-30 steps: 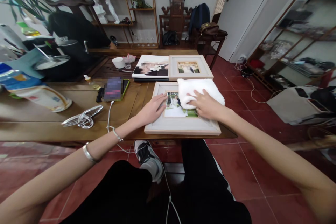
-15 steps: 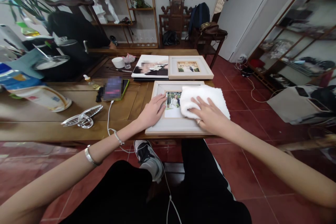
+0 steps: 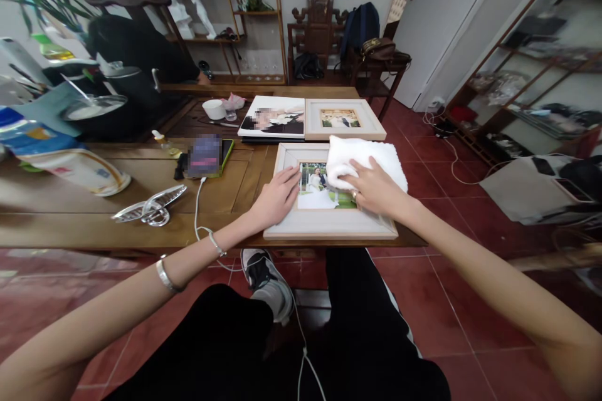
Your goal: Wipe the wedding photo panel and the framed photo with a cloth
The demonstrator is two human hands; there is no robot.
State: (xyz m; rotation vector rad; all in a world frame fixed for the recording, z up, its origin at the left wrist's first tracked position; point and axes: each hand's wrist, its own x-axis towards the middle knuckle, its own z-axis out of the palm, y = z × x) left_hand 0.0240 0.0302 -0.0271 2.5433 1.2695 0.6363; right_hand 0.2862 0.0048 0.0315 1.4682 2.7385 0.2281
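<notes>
A pale wooden picture frame with a wide light mat lies flat near the table's front edge. Inside it shows a wedding photo, its right part covered by a white fluffy cloth. My left hand rests with fingers stretched out on the frame's left side, next to the photo. On the cloth lies my right hand, pressing it onto the frame's upper right, some fingers spread and others bent into the fabric. The frame's upper right corner is hidden under the cloth.
Behind stand a second framed photo and a photo album, side by side. Leftward lie a phone with a white cable, a silver hair clip, a dropper bottle and a blue-and-white pack.
My right hand and the cloth have moved up and away from me over the frame, uncovering more of the photo's lower right. My left hand stays on the frame's left side.
</notes>
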